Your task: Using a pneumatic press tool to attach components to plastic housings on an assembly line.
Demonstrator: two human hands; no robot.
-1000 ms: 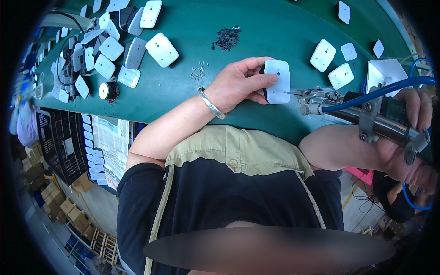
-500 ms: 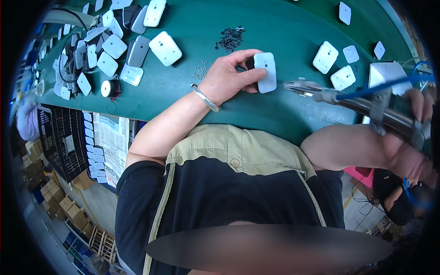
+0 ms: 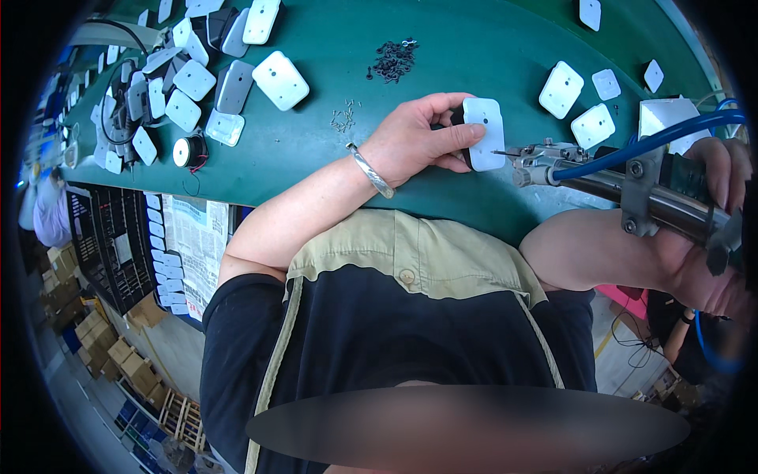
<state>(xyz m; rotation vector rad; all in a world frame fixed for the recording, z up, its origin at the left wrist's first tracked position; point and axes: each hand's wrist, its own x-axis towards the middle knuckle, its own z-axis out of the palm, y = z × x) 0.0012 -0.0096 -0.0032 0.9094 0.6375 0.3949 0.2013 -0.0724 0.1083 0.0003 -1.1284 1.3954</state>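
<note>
My left hand is closed round a small casing with a white plate and a black body, its thumb pressed on the white face. My right hand grips a metal power screwdriver with a blue hose, partly lost at the dark rim. The screwdriver's thin tip points left and meets the white plate near its lower hole; whether it sits on a screw, I cannot make out. Beyond my left hand lie a heap of black screws and a scatter of small silver screws.
Many white-and-black casings crowd the left of the green bench; several more casings stand at the right. A round part with wires lies near the left edge. Below it, a black crate stands beside newspaper and white plates.
The casing in my left hand has moved right and slightly toward me. The screwdriver has come to the casing, closing the gap between its tip and the white plate.
</note>
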